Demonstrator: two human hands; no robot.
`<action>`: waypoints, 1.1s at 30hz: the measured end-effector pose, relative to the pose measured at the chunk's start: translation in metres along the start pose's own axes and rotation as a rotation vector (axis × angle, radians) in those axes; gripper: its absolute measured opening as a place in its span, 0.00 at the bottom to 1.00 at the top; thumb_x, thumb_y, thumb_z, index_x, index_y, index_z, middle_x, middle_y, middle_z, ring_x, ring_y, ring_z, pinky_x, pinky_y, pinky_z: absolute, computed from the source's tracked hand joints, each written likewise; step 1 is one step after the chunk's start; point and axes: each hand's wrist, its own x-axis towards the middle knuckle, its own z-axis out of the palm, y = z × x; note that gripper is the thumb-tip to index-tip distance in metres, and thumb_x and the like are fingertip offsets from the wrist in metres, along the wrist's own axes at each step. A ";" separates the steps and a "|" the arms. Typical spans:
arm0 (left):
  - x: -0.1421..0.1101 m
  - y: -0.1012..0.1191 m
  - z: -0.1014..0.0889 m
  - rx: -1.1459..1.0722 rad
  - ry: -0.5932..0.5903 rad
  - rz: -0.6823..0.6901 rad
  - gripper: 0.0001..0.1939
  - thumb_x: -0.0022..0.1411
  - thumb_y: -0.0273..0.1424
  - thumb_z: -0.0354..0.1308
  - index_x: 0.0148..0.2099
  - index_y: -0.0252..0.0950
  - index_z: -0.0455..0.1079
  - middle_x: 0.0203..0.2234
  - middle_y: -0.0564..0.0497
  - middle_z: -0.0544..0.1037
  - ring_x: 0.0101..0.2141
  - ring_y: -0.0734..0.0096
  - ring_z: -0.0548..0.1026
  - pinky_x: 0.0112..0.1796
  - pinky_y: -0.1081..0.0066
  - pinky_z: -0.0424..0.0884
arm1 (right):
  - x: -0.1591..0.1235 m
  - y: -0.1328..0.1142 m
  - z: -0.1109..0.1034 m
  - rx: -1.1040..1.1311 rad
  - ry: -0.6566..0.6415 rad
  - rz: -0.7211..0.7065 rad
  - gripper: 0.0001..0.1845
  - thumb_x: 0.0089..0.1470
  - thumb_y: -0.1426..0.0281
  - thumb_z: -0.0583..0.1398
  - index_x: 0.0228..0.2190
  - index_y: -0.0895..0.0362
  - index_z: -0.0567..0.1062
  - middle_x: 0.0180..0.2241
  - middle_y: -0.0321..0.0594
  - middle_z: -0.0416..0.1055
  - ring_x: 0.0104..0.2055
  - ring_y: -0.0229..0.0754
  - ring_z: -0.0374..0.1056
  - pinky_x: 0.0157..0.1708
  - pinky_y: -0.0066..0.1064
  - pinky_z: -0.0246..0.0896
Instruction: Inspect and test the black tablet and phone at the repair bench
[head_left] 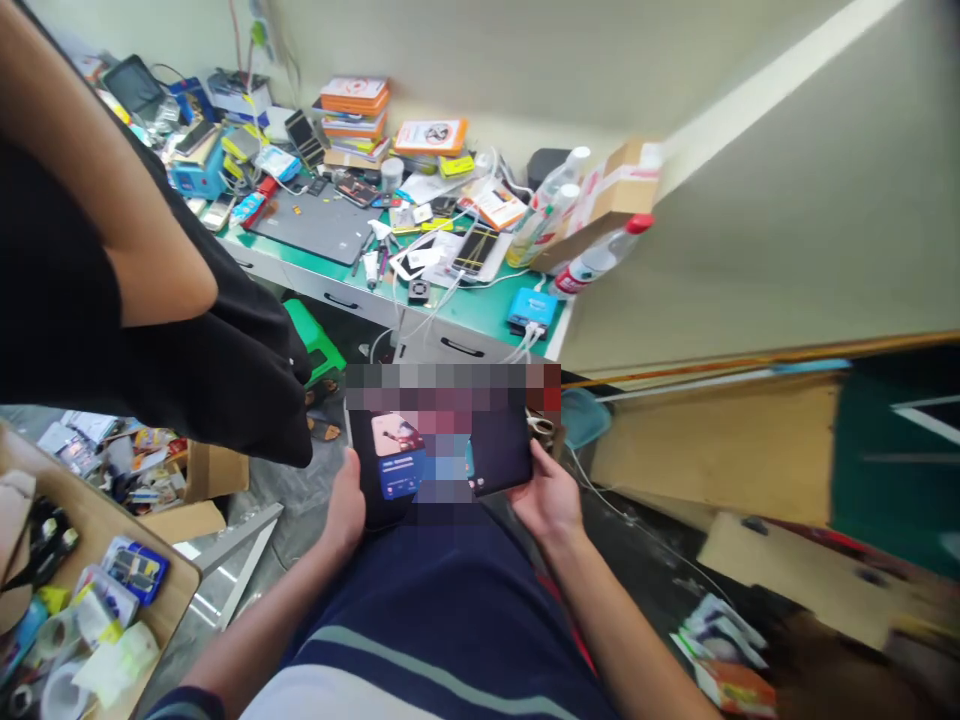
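I hold a dark tablet (495, 455) with a lit screen above my lap, gripped at both short edges. My left hand (346, 505) wraps the left edge, thumb along the side. My right hand (551, 492) clasps the right edge, fingers behind it. Part of the screen is blurred out. My striped dark blue shirt (435, 620) fills the bottom of the view.
Another person in black (187, 340) stands close at the left, bare arm (90, 170) overhead. A cluttered green workbench (480, 305) with phones, boxes and bottles lies ahead. A wooden table corner (161, 600) with small items is at lower left. Cardboard and papers litter the floor.
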 end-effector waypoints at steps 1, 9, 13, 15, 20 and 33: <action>-0.002 0.000 -0.002 0.095 -0.030 0.061 0.31 0.68 0.57 0.56 0.54 0.36 0.79 0.48 0.41 0.84 0.56 0.46 0.78 0.59 0.53 0.72 | 0.006 0.002 -0.001 0.032 0.001 -0.001 0.13 0.64 0.69 0.57 0.41 0.52 0.83 0.37 0.36 0.85 0.34 0.41 0.80 0.34 0.31 0.76; -0.017 0.033 0.004 0.602 -0.563 0.519 0.29 0.76 0.51 0.44 0.62 0.37 0.71 0.54 0.40 0.79 0.53 0.48 0.76 0.54 0.55 0.70 | 0.027 0.014 -0.014 0.101 -0.075 -0.034 0.17 0.67 0.64 0.55 0.47 0.46 0.83 0.48 0.34 0.83 0.51 0.44 0.78 0.61 0.48 0.68; -0.002 0.037 0.017 0.433 -0.473 0.583 0.29 0.75 0.52 0.46 0.68 0.42 0.58 0.57 0.42 0.75 0.53 0.54 0.75 0.56 0.54 0.68 | 0.033 0.014 -0.020 0.107 -0.085 -0.027 0.15 0.67 0.66 0.56 0.48 0.46 0.82 0.46 0.33 0.83 0.50 0.43 0.79 0.62 0.48 0.67; 0.008 0.040 0.024 0.332 -0.424 0.539 0.30 0.73 0.55 0.49 0.66 0.43 0.59 0.57 0.43 0.74 0.55 0.54 0.74 0.57 0.54 0.68 | 0.036 0.015 -0.019 0.119 -0.091 -0.004 0.14 0.66 0.67 0.57 0.47 0.47 0.82 0.45 0.33 0.84 0.47 0.42 0.80 0.60 0.47 0.69; 0.023 0.055 0.035 0.083 -0.332 0.415 0.24 0.71 0.52 0.55 0.60 0.45 0.69 0.51 0.49 0.77 0.49 0.61 0.77 0.51 0.63 0.72 | 0.028 0.023 -0.003 0.148 -0.110 0.088 0.13 0.67 0.67 0.58 0.43 0.53 0.82 0.41 0.39 0.85 0.41 0.45 0.81 0.54 0.46 0.75; 0.024 0.060 0.047 0.148 -0.172 0.433 0.20 0.66 0.52 0.62 0.50 0.45 0.72 0.44 0.51 0.76 0.41 0.65 0.75 0.43 0.69 0.75 | 0.017 0.030 -0.008 0.155 -0.192 0.166 0.16 0.69 0.66 0.56 0.44 0.57 0.83 0.41 0.42 0.84 0.42 0.44 0.82 0.50 0.38 0.77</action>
